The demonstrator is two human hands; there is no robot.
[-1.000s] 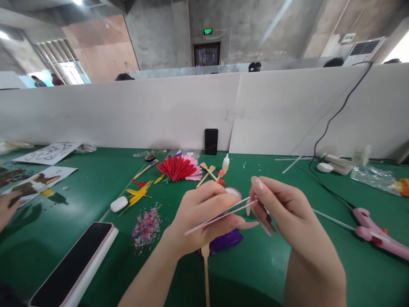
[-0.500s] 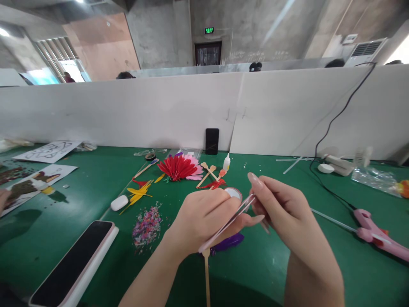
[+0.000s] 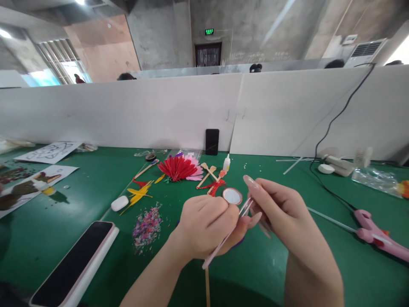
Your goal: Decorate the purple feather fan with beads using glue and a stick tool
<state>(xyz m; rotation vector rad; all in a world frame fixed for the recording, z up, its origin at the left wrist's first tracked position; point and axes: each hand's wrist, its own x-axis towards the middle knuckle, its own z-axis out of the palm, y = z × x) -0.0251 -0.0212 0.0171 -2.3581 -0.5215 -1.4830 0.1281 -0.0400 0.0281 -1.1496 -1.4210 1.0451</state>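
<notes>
My left hand [image 3: 209, 224] is closed around a pair of pale pink tweezers [image 3: 220, 250], whose joined end points down toward me. The prongs run up to my right hand [image 3: 281, 209], where thumb and fingers are pinched together at the tips. Whatever lies between those fingers is too small or hidden to name. Under my left hand a wooden stick [image 3: 207, 288] lies on the table, and a bit of purple feather [image 3: 239, 243] shows beside it. Just beyond the hands sits a small round white lid or dish with a reddish rim [image 3: 232, 196].
Red feathers [image 3: 177, 167], yellow feathers [image 3: 140, 194] and a glue bottle [image 3: 226, 163] lie ahead. Colourful crumbs [image 3: 147, 226] and a phone [image 3: 75, 264] are on the left. A pink glue gun [image 3: 380, 236] with a cord lies right. A white partition [image 3: 143, 113] stands behind.
My left hand has shifted slightly down with the tweezers, so the round white piece shows more fully and the purple feather less. My right hand has barely moved.
</notes>
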